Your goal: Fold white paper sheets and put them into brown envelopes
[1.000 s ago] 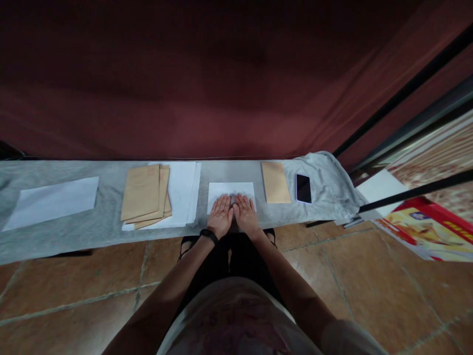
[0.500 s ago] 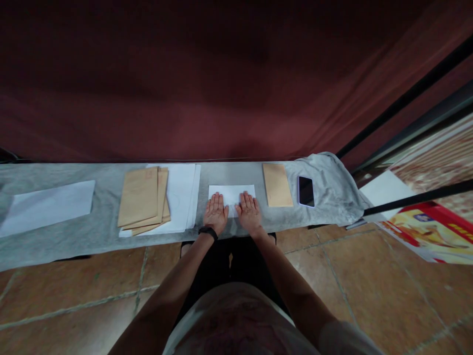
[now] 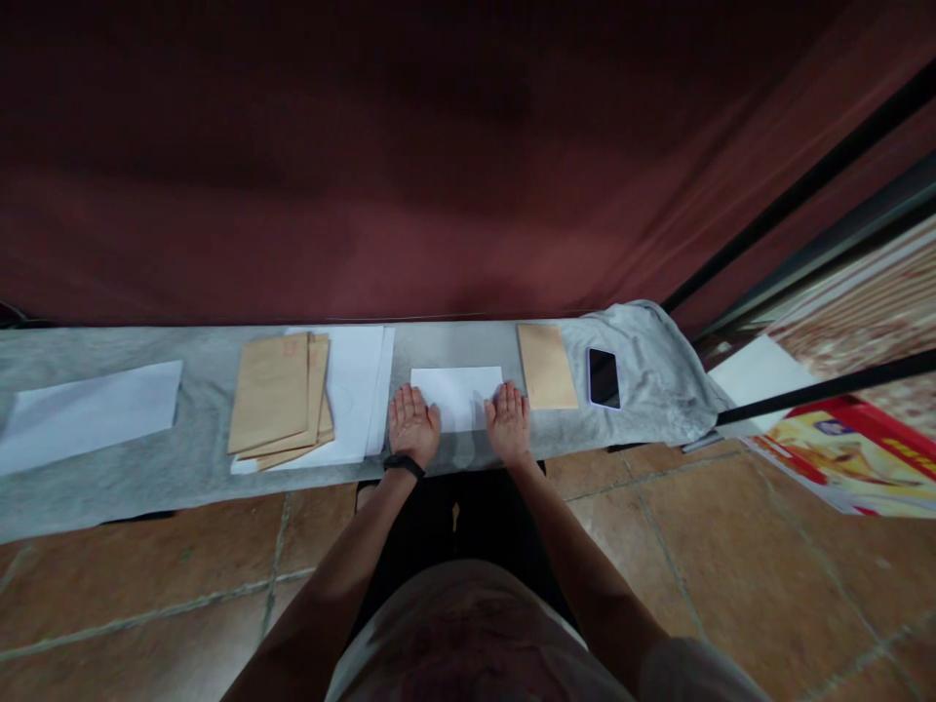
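I saw a plain, white, oblong paper (image 3: 459, 395) lying flat just below frame centre, the left hand (image 3: 414, 427) and right hand (image 3: 509, 427) uncurled beside its ends.

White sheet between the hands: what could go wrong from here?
1. The white sheet lies on the grey cloth; a brush from the left hand or right hand might skew it.
2. The single brown envelope sits close to the right hand, so an outward sweep could knock it.
3. The fanned envelope stack lies on white papers; a bump from the left might spread both.
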Motion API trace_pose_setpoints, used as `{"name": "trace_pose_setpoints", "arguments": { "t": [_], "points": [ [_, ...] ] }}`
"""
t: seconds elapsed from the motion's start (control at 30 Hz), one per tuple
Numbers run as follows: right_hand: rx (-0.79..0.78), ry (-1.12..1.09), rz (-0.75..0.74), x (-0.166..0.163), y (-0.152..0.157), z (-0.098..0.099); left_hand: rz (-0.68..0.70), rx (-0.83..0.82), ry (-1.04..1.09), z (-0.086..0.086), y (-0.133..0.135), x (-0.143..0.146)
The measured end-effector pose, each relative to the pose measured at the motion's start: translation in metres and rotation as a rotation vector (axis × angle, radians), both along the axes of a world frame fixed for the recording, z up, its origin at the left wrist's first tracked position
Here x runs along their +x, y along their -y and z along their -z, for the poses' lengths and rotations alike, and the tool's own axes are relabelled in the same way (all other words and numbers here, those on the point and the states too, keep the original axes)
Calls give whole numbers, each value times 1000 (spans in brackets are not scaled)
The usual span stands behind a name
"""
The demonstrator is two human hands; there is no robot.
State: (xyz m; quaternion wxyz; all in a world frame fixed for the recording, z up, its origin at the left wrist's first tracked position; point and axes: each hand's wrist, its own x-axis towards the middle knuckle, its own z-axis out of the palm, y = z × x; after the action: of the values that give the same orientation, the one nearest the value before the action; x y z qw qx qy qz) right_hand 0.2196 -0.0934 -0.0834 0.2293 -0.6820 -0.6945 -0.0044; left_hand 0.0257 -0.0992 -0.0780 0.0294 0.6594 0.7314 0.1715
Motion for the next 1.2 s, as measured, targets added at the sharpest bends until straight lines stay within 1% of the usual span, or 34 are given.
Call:
{"name": "trace_pose_setpoints", "arguments": {
  "t": [0.07, 0.13, 0.2, 0.23, 0.3, 0.43, 0.63, 0.9, 1.1, 1.2],
  "points": [
    [-15, 2, -34, -4, -5, -4, 96, 0, -3, -7, -4, 5],
    [-55, 12, -153, -13, -11, -9, 250, -23, -5, -13, -12, 12],
    [-100, 22, -289, -23, -19, -13, 358, -68, -9, -15, -22, 19],
    [-116, 26, -334, -28, -23, -14, 383, -96, -13, -16, -27, 21],
    [-132, 37, -374, -36, -30, -13, 396, -146, -24, -14, -35, 23],
    [-107, 55, -341, -41, -40, -6, 377, -151, -44, -8, -46, 18],
    [-73, 56, -231, -35, -47, 3, 251, -156, -46, -4, -50, 10],
    [-5, 69, -85, -17, -49, 9, 95, -102, -18, 1, -47, -5],
    [70, 37, -2, -14, -45, 9, 44, -84, 13, 4, -42, -14],
    [56, 36, 19, -11, -42, 7, 20, -88, 26, 2, -39, -16]
  ]
}}
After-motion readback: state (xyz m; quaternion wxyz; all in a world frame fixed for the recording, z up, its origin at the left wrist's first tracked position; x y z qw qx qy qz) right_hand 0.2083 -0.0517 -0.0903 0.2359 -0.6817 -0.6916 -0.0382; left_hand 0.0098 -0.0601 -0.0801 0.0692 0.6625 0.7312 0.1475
